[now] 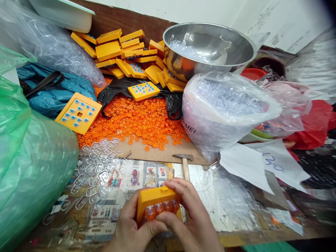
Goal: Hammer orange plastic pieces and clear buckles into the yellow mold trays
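Observation:
Low at the front, a yellow plastic case [153, 197] is gripped between my left hand [132, 224] and my right hand [187, 210]. A row of small orange and clear pieces [160, 209] shows along its near side, and both thumbs press by them. Beyond the hands lies a hammer [185, 169] with a wooden handle. Loose clear plastic rings [94, 171] are scattered to the left. Behind them spreads a heap of small orange plastic pieces [136, 120]. A yellow case with blue-topped pieces [80, 112] rests at the heap's left, another like case [144, 90] on a black bag.
Many yellow cases [109, 50] are piled at the back. A steel bowl [210, 43] and a white bag [210, 122], both holding clear plastic parts, stand at right. A green bag [39, 164] bulges at left. Paper sheets [245, 162] lie at right.

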`<state>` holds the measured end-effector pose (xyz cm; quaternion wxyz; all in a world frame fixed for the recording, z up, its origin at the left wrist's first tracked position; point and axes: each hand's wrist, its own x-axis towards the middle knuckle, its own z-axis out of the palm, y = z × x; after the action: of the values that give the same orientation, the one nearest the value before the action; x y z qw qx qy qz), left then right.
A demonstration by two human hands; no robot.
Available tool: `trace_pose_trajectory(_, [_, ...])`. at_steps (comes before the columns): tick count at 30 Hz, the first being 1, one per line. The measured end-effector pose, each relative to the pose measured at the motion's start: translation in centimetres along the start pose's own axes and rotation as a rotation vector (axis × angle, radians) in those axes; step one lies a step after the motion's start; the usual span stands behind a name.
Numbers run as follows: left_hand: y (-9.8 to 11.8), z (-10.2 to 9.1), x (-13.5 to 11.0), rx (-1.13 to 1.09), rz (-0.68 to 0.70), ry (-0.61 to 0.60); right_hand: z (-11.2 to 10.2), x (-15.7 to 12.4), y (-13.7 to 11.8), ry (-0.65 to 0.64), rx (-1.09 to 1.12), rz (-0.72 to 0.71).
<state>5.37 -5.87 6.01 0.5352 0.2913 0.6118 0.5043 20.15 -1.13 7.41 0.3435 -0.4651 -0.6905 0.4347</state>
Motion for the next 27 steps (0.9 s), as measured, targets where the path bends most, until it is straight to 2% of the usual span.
trace_pose_trajectory(7, [-0.3,0.1,-0.2,0.049,-0.002,0.017,0.9,-0.4,-0.3,0.034,-0.032,-0.004])
trace_pose_trajectory(12, [-0.2,0.6,-0.8,0.082,0.04,0.035,1.5,-0.3,-0.6,0.084,0.038,0.044])
trace_pose_trajectory(18, [-0.3,0.8,-0.8,0.096,0.065,0.084,1.3,0.1,0.1,0.072,0.078,0.074])
trace_pose_trajectory(23, [-0.1,0.6,0.4,-0.165,-0.044,-0.006,0.9,1.2,0.7,-0.02,0.137,0.151])
trace_pose_trajectory(27, [0.6,-0.2,1.2,-0.522,-0.191,-0.155,1.3,1.4,-0.6,0.049,0.521,0.376])
